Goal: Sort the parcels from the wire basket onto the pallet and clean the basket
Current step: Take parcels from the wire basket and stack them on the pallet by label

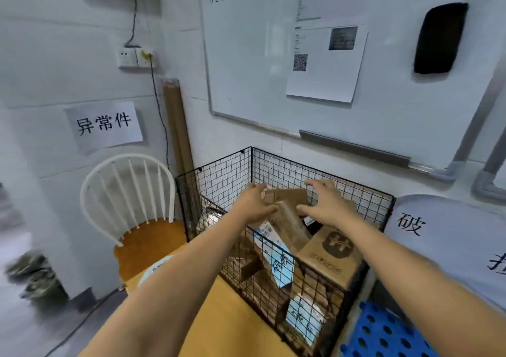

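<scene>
Both arms reach into the wire basket (pixel 224 178), which is piled with cardboard parcels. The top parcel (pixel 289 195), a small brown box, lies directly between the two grips. Its long axis runs across from one to the other, so each grip faces one short end.

The left grip (pixel 254 202) is spread, fingers fairly straight and thumb apart, right at the box's left end. Motion blur hides whether it already touches. The right grip (pixel 327 206) is also spread wide, fingers arched over the far right corner and thumb low on the near side, holding nothing. It looks just short of contact. Of the two, the left looks the nearer to the box.

Just under both thumbs a taller parcel (pixel 287 228) with a white label leans tilted toward the person. Below the right wrist sits a printed carton (pixel 331 255). More parcels fill the basket lower down, so the sorting seems barely begun.

The blue pallet (pixel 383 334) lies well back toward the person and to the right of the right grip. It sits lower than the yellow surface (pixel 227 315) that carries the basket. The next move likely calls for pressing both grips inward on the box ends, lifting clear of the rim, then swinging right and down.
</scene>
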